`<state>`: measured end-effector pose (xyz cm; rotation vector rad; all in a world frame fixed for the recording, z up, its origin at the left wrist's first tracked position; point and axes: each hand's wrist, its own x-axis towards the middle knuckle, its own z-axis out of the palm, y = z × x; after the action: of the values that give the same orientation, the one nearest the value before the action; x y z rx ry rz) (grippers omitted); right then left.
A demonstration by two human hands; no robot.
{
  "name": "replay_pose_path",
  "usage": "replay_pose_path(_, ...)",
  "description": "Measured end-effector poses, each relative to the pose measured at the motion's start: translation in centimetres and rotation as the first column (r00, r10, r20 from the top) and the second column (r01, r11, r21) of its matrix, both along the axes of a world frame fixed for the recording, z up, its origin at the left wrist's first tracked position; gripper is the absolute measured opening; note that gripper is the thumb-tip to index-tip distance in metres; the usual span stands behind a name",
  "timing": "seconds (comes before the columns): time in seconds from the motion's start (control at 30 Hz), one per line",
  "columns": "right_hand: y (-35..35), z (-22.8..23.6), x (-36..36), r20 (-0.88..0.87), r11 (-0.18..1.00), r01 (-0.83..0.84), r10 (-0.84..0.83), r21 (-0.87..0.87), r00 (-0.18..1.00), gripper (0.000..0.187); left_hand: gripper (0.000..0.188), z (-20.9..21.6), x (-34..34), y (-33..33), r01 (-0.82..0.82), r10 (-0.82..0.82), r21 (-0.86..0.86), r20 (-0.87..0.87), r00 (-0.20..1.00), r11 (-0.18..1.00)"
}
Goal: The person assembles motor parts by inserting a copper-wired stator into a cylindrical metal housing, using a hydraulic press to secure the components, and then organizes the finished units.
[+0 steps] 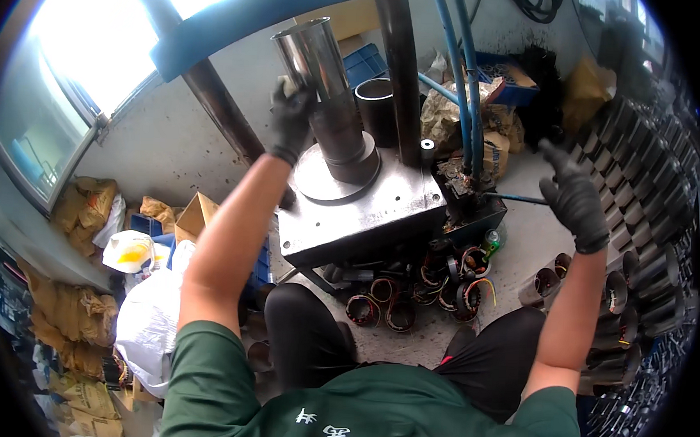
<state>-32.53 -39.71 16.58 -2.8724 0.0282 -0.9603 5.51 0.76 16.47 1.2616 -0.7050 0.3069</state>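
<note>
Left hand (292,110): at steel cylinder's (319,57) side, grip unclear
Right hand (576,201): loosely open, beside blue lever (516,198)
Press table (342,226): bare along front edge

- Upper centre: blue crossbeam (273,18), dark columns (397,80), upright cylinder (329,73) block the way.
- Centre: open room above the plate (358,219) front.
- Right of centre: blue pipes (470,91) and rod (517,198) obstruct.

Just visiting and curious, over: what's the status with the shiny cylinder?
Left grip at shiny cylinder. Right grip open by blue lever, contact unclear. Cylinder stands on end above darker base. Close by: dark open pipe, to the right.
</note>
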Motion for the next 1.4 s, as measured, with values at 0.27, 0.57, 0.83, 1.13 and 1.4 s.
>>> replay_pose_path(0.27,3.6,-1.7,-7.0,-0.694,0.988,-0.001,0.110,0.156,0.712,0.037,0.059,-20.4,-7.2,2.0,-0.260,0.293,0.233,-0.119,0.949,0.937)
replay_pose_path(0.57,7.2,-5.9,-9.7,-0.591,0.987,0.157,-0.100,0.046,0.801,0.024,0.056,-19.4,-9.1,2.7,-0.219,0.344,0.563,-0.125,0.931,0.797)
replay_pose_path(0.83,5.7,-7.8,-10.1,-0.567,0.971,0.236,-0.175,0.034,0.805,0.019,0.056,-19.0,-7.4,2.5,-0.211,0.320,0.574,-0.095,0.943,0.791)
replay_pose_path(1.13,8.7,-5.4,-9.0,-0.577,0.973,0.230,-0.177,0.021,0.797,0.022,0.055,-16.8,-8.1,3.7,-0.170,0.348,0.619,-0.179,0.920,0.767)
replay_pose_path(1.4,8.4,-6.1,-9.1,-0.524,0.976,0.205,-0.135,0.079,0.841,0.024,0.055,-17.0,-7.9,3.7,-0.169,0.336,0.611,-0.171,0.926,0.774)
